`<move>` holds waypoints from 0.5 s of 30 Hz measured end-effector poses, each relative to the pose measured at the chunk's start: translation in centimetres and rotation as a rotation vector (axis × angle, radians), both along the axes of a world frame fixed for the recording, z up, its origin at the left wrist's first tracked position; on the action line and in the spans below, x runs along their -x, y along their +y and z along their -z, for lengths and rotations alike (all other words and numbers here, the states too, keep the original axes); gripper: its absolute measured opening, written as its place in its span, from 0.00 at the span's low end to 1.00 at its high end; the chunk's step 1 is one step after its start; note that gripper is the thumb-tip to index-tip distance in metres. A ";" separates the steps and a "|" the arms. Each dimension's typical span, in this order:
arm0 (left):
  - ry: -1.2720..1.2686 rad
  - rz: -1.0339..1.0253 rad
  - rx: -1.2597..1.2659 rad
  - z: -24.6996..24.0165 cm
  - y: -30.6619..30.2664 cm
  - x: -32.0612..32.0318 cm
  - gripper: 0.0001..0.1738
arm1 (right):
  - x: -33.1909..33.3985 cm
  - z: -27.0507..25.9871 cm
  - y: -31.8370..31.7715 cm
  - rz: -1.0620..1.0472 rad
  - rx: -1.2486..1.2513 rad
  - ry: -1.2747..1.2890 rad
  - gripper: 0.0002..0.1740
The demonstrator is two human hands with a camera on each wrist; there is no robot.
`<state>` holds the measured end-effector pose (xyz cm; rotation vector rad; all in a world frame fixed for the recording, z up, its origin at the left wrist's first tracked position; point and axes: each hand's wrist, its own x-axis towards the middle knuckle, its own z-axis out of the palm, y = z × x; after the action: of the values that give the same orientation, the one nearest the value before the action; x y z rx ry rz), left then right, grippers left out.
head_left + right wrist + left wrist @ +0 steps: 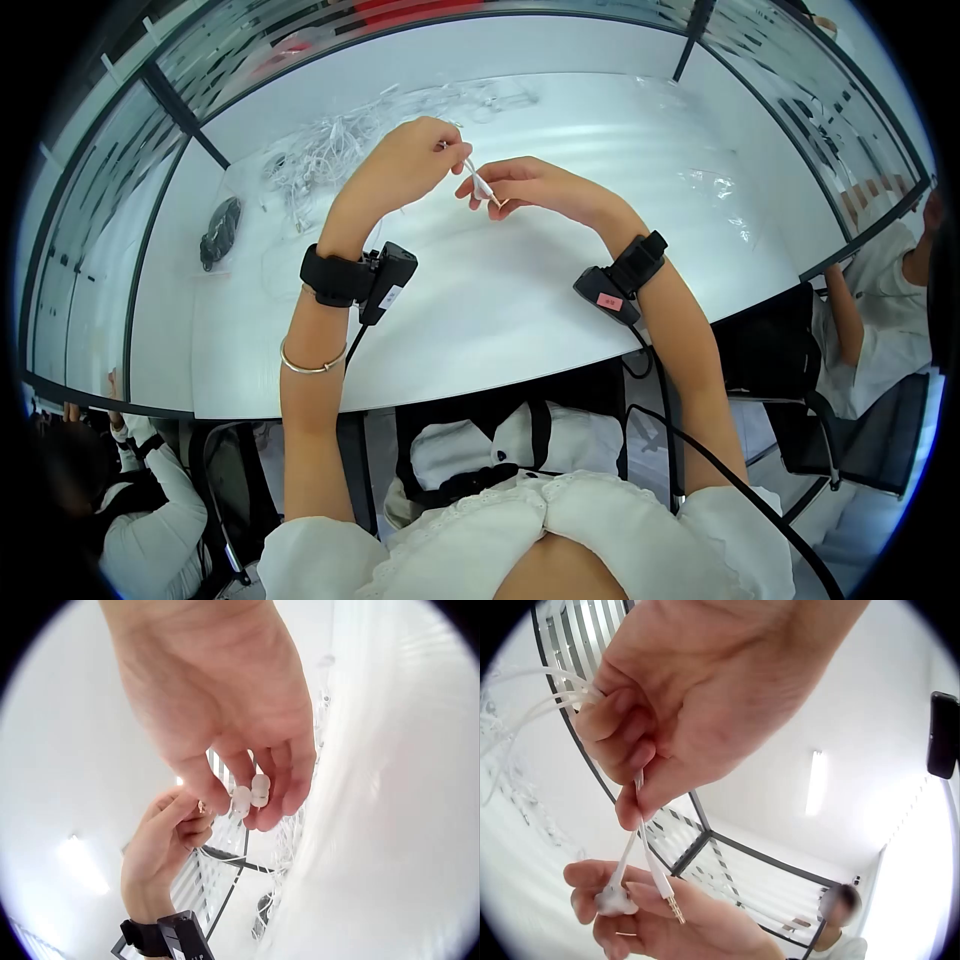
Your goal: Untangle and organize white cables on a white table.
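Observation:
My left hand (415,155) pinches the white cord of a pair of wired earphones between thumb and curled fingers. From that grip the metal-tipped audio plug (664,885) hangs down in the left wrist view, while loops of the cord (547,697) trail out behind the fingers. Lower and to the right, my right hand (530,185) holds the earbuds (241,801) between thumb and fingers. Two white earbud heads show side by side in the right wrist view. Both hands are close together above the white table (480,310).
A heap of tangled white cords (320,155) lies at the table's back left, with a dark bundle in clear plastic (221,232) nearer the left edge. Clear plastic bags (725,190) lie on the right. Low partitions (480,45) enclose the table; people sit on both sides.

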<state>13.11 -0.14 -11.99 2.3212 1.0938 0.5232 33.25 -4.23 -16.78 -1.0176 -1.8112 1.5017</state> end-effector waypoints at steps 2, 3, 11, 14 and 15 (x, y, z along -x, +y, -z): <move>-0.003 0.002 -0.021 -0.1 0.3 0.3 0.16 | -0.1 0.1 -0.1 -0.005 -0.043 -0.005 0.25; -0.006 0.005 -0.034 -0.1 0.3 0.4 0.16 | -0.3 0.1 -0.2 -0.003 -0.078 0.003 0.27; -0.073 -0.041 -0.229 0.0 -1.3 -0.7 0.12 | 0.0 -1.4 -0.8 0.170 -0.280 0.126 0.27; -0.050 -0.052 -0.340 0.2 -2.4 -1.8 0.10 | 1.3 -1.5 -1.5 0.247 -0.254 0.122 0.28; -0.066 -0.051 -0.331 0.2 -2.5 -1.9 0.10 | 1.4 -1.5 -1.4 0.214 -0.196 0.172 0.28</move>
<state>15.02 -2.66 -12.22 2.5393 1.1063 0.8501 31.85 -5.59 -15.30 -0.9240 -1.6368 1.2183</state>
